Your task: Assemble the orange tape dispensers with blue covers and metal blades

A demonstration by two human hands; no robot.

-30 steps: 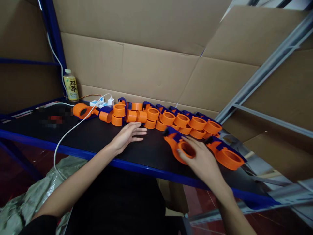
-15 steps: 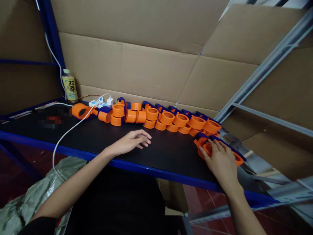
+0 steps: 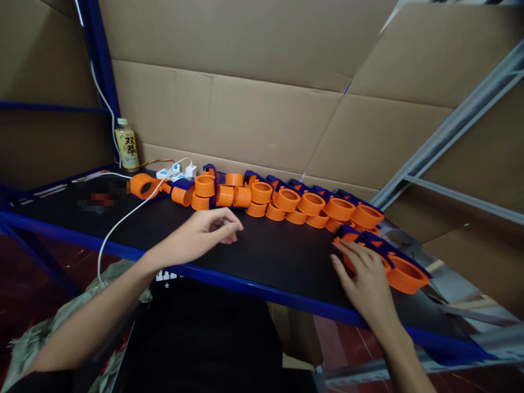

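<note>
My left hand [image 3: 208,232] hovers over the front of the black shelf top [image 3: 270,262], its fingers loosely bent and holding nothing. On the right, my right hand [image 3: 364,273] lies with outstretched fingers over an orange ring-shaped plastic piece with a dark blue back [image 3: 347,254]; the hand covers much of it. Touching that piece is a similar orange ring piece [image 3: 409,275], to the right of my fingers. Behind both hands runs a two-high row of such orange ring pieces [image 3: 313,203], several of them, with dark blue parts along their backs.
At the left lies a separate orange ring [image 3: 143,186], crossed by a white cable [image 3: 123,218]. A power strip [image 3: 167,174] and a yellow-labelled bottle [image 3: 127,144] stand at the back. Cardboard [image 3: 262,114] walls the rear; a grey metal beam [image 3: 446,125] slants at right.
My left hand has moved slightly left and nearer, its fingers more curled. My right hand stays at the right-hand pieces, its fingers slightly shifted. The camera view has turned a little left.
</note>
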